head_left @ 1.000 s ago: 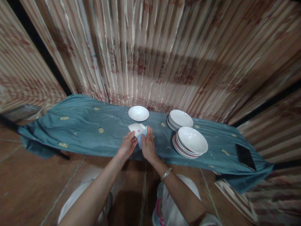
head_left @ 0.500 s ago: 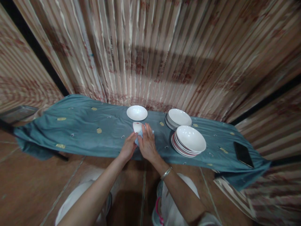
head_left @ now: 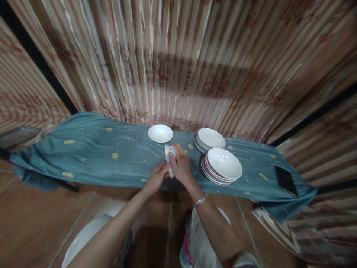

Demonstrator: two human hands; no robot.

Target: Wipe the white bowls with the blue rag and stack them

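Over the front middle of the cloth-covered table, a white bowl [head_left: 167,148] with red marks is tilted up on its side between my hands, most of it hidden. My left hand [head_left: 157,177] is closed on its lower left edge. My right hand [head_left: 180,165] is closed around a light blue cloth [head_left: 171,153] pressed against the bowl. A shallow white bowl [head_left: 160,133] sits just beyond my hands. To the right stand a front stack of white bowls [head_left: 224,163], some with red sides, and a rear stack of white dishes [head_left: 211,138].
A teal patterned tablecloth [head_left: 95,156] covers the long narrow table. A black phone [head_left: 286,181] lies near its right end. Behind hangs a striped curtain [head_left: 167,74], with dark poles at both sides. Tiled floor [head_left: 156,230] shows below.
The bowl has turned to a steeper tilt between my hands. My right hand has curled its fingers and shifted slightly right; my left hand has moved to the lower edge.
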